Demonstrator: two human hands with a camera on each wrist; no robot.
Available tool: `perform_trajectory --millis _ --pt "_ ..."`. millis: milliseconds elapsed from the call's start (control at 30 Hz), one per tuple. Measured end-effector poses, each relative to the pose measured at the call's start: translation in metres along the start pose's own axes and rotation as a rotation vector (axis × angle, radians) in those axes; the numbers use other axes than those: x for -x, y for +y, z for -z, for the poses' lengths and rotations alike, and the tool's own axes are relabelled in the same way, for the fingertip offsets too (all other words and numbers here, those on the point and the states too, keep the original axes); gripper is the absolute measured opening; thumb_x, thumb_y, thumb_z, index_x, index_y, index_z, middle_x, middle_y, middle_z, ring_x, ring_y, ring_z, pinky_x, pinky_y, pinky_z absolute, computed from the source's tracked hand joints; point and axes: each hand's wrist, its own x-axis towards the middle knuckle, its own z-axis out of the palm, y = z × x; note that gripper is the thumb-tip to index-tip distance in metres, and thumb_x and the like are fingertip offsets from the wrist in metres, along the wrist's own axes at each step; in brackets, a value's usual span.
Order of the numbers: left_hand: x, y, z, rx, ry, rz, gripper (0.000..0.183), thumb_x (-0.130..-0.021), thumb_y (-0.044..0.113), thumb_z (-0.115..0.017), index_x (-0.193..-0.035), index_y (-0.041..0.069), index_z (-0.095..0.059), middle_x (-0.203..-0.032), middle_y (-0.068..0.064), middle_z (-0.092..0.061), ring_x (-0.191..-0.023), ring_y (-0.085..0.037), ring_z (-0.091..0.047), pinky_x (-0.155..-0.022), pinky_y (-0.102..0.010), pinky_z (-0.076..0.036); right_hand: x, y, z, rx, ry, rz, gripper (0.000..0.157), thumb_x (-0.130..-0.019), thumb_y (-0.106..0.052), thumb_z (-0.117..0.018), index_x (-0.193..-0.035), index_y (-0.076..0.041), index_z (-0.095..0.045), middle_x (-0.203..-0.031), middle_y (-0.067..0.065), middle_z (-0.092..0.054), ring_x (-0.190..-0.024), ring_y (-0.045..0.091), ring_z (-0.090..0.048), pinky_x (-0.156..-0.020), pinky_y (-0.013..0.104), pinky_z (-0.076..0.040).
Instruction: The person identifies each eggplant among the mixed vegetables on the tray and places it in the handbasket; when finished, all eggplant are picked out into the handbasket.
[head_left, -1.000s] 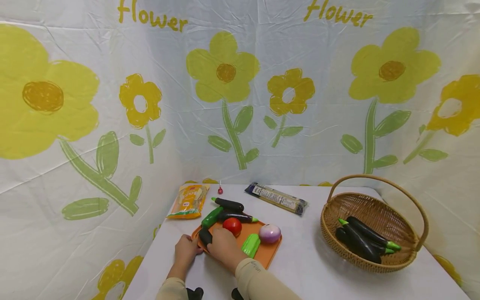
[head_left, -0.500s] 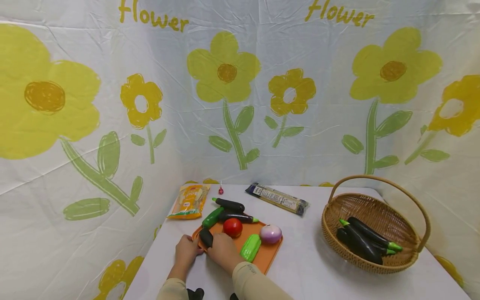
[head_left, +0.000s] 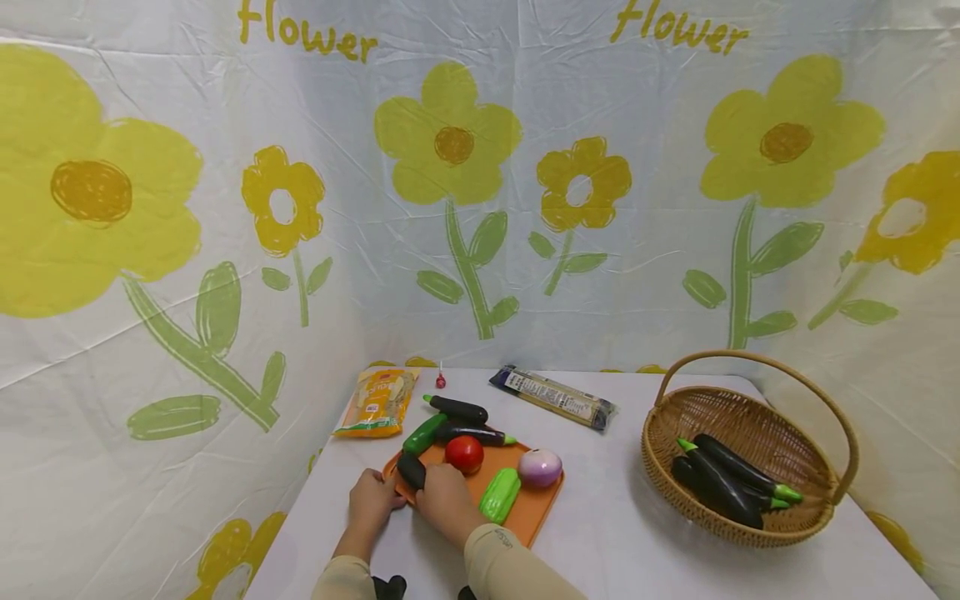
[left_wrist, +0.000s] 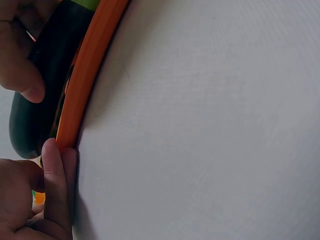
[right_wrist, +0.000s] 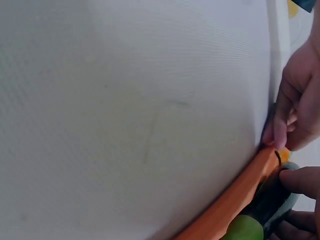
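Note:
At the near left corner of the orange tray (head_left: 536, 500), my left hand (head_left: 369, 504) pinches the rim between thumb and fingers. My right hand (head_left: 447, 506) grips a dark eggplant (head_left: 410, 472) lying along the near edge of the tray. Its light green end shows in the left wrist view, where the thumb presses the dark eggplant (left_wrist: 55, 55) beside the orange wall (left_wrist: 90, 60). On the tray are a red tomato (head_left: 465, 454), a purple onion (head_left: 541, 467), a light green ridged vegetable (head_left: 500, 496), a green elongated vegetable (head_left: 425, 434) and another eggplant (head_left: 471, 432).
A wicker basket (head_left: 652, 467) with several eggplants (head_left: 723, 487) stands at the right. Behind the tray lie an eggplant (head_left: 459, 409), a yellow food packet (head_left: 377, 404), a red lollipop (head_left: 441, 381) and a long noodle-like packet (head_left: 553, 397). Flower-printed cloth surrounds the white table.
My right forearm has shifted slightly left, uncovering more of the light green vegetable. Both hands keep their hold on the tray corner and the eggplant.

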Motion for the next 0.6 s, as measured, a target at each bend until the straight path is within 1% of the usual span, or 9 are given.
perform_trajectory --millis 67,167,300,433,533,600 --pt "0.001 0.001 0.001 -0.002 -0.002 -0.002 0.026 -0.098 0.010 -0.058 -0.108 -0.013 -0.050 -0.088 -0.022 -0.060 -0.062 -0.015 -0.069 -0.053 -0.026 -0.055 0.000 -0.001 0.002 0.019 0.024 0.032 0.018 -0.086 -0.014 -0.077 -0.095 0.000 -0.070 -0.076 0.002 -0.062 -0.071 0.017 -0.056 -0.084 0.038 -0.057" --pt "0.002 0.002 0.001 -0.006 -0.007 -0.001 0.026 -0.098 0.009 -0.057 -0.108 -0.013 -0.049 -0.088 -0.022 -0.060 -0.062 -0.015 -0.068 -0.054 -0.026 -0.055 0.002 -0.002 0.009 0.029 0.041 0.055 0.018 -0.088 -0.017 -0.076 -0.092 -0.001 -0.071 -0.072 0.001 -0.061 -0.068 0.017 -0.056 -0.080 0.036 -0.057" --pt "0.004 0.003 0.001 -0.015 -0.012 0.013 0.026 -0.098 0.008 -0.056 -0.110 -0.014 -0.049 -0.088 -0.022 -0.061 -0.061 -0.014 -0.068 -0.054 -0.026 -0.055 0.005 -0.006 0.023 -0.001 0.024 0.023 0.020 -0.090 -0.020 -0.075 -0.094 -0.001 -0.070 -0.073 0.001 -0.060 -0.069 0.019 -0.056 -0.080 0.038 -0.058" --pt "0.004 0.004 0.002 -0.019 -0.021 0.024 0.027 -0.099 0.009 -0.056 -0.111 -0.014 -0.048 -0.088 -0.022 -0.061 -0.062 -0.014 -0.068 -0.055 -0.026 -0.056 0.007 -0.007 0.037 -0.015 0.029 0.033 0.022 -0.091 -0.019 -0.074 -0.103 -0.001 -0.071 -0.081 0.003 -0.065 -0.076 0.020 -0.060 -0.085 0.040 -0.057" --pt "0.004 0.004 0.002 -0.016 -0.028 0.030 0.028 -0.099 0.008 -0.056 -0.113 -0.015 -0.048 -0.089 -0.022 -0.062 -0.063 -0.014 -0.068 -0.056 -0.027 -0.057 0.007 -0.006 0.045 0.003 0.044 0.052 0.029 -0.091 -0.020 -0.075 -0.112 -0.001 -0.071 -0.091 0.005 -0.069 -0.082 0.020 -0.062 -0.086 0.041 -0.057" --pt "0.004 0.004 0.003 -0.016 -0.030 0.034 0.028 -0.099 0.008 -0.055 -0.113 -0.015 -0.048 -0.090 -0.023 -0.062 -0.063 -0.014 -0.068 -0.057 -0.027 -0.057 0.006 -0.003 0.050 0.028 0.062 0.061 0.034 -0.089 -0.020 -0.077 -0.116 -0.001 -0.071 -0.096 0.007 -0.070 -0.086 0.022 -0.062 -0.086 0.041 -0.057"
